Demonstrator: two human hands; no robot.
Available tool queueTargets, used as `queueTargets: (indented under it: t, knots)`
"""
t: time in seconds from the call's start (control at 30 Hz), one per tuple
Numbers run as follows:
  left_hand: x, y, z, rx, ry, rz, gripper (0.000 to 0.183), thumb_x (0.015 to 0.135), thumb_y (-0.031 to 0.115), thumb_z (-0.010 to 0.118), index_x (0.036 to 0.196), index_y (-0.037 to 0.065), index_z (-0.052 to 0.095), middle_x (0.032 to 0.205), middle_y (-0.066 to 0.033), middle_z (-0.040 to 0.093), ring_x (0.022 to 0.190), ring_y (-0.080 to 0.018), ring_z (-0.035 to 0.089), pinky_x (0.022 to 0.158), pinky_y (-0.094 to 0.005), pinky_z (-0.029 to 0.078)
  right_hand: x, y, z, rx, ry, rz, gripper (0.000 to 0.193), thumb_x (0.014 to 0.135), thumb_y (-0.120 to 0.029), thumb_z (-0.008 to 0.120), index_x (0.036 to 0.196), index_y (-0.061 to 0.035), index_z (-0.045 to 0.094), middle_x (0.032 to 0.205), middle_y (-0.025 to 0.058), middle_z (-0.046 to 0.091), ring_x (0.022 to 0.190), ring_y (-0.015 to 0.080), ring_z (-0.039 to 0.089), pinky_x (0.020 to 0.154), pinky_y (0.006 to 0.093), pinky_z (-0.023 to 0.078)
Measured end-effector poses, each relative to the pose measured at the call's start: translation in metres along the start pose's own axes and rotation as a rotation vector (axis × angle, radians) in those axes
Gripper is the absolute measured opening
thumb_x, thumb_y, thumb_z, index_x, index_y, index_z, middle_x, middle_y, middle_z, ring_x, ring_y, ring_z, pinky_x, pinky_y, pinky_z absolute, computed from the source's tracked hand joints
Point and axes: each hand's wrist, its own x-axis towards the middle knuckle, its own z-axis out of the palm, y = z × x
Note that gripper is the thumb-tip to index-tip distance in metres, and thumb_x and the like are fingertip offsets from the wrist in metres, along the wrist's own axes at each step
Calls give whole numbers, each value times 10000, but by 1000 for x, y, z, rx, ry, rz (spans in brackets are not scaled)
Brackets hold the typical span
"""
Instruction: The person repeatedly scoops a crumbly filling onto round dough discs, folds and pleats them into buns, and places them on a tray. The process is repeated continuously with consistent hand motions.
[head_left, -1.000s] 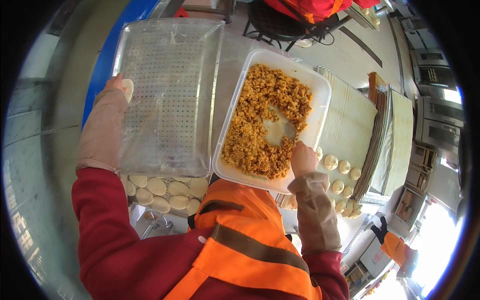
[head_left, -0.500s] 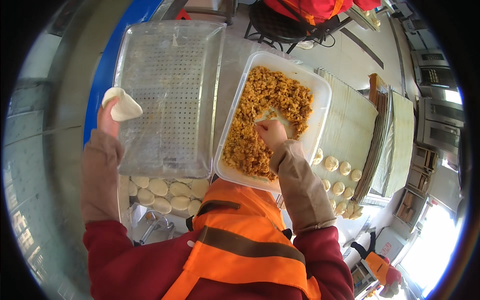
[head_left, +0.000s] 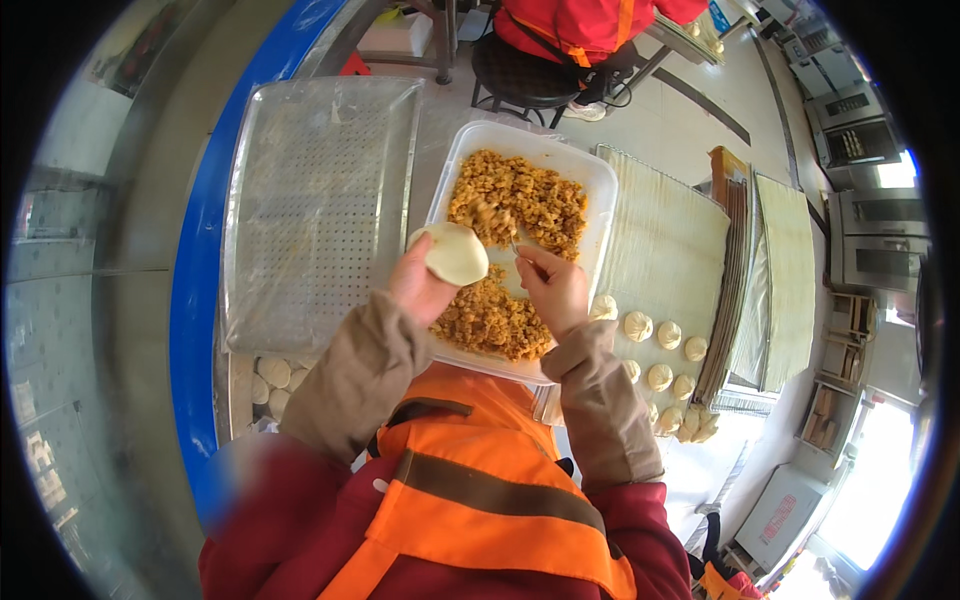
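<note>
1. While the left hand [head_left: 420, 285] is cupping a round, flat dough wrapper [head_left: 456, 253] in its curled fingers, it is hovering over the near-left part of the white filling tray [head_left: 600, 215].
2. The right hand [head_left: 553, 290] is pinching a thin utensil [head_left: 505, 235] with closed fingers; the tool is reaching from the hand toward the wrapper, and its tip is carrying a little of the filling.
3. The white filling tray is sitting on the tabletop [head_left: 440, 110] in front of the person and is holding an orange-brown minced filling [head_left: 520, 200], heaped at the far end and again at the near end, with a bare patch between the two heaps.
4. Just left of the filling tray, a perforated metal tray [head_left: 320, 200] under a clear plastic film is lying flat.
5. Near the person's side of the perforated tray, more pale dough pieces [head_left: 270, 375] are peeking out from under its edge.
6. Right of the filling tray, a ribbed pale board [head_left: 665, 230] is carrying several finished buns [head_left: 665, 350] in rows along its near end.
7. Beyond the filling tray, a black stool [head_left: 525, 70] is standing on the floor, with another person in a red top [head_left: 590, 20] sitting on it.
</note>
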Motion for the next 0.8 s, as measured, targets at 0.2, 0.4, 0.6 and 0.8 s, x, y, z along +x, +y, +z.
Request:
queueTargets:
  t: [0.2,0.4,0.6,0.8]
  knots:
    - [37,-38,28,-241,-35,-70,396,1028,321,250,1243,22,397,1256,-146,487,1158,-292,502,1050,-479,376,-31,-3,10,-666,287,-365,228,819,-127,645,1044,-148,672,653,38,527,557,209,576,505,337,466]
    - [33,-42,25,-231,-78,-67,365,988,339,390,1203,58,480,1242,-125,523,1175,-287,496,1026,-483,385,-46,-8,-6,-522,226,-377,233,825,-124,646,1057,-121,670,672,41,553,562,204,587,486,328,461]
    - [19,-43,20,-297,-165,-16,387,984,315,389,1247,39,458,1279,-143,506,1217,-319,461,1056,-509,346,-55,-14,-9,-439,334,-217,182,852,-121,627,1019,-109,698,701,64,614,537,231,596,491,329,473]
    - [27,-58,10,-357,-65,-19,315,943,278,492,1198,94,504,1203,-106,546,1140,-283,517,986,-496,424,-67,-14,18,-505,261,-194,216,835,-130,638,1046,-114,683,661,66,576,548,255,596,503,364,479]
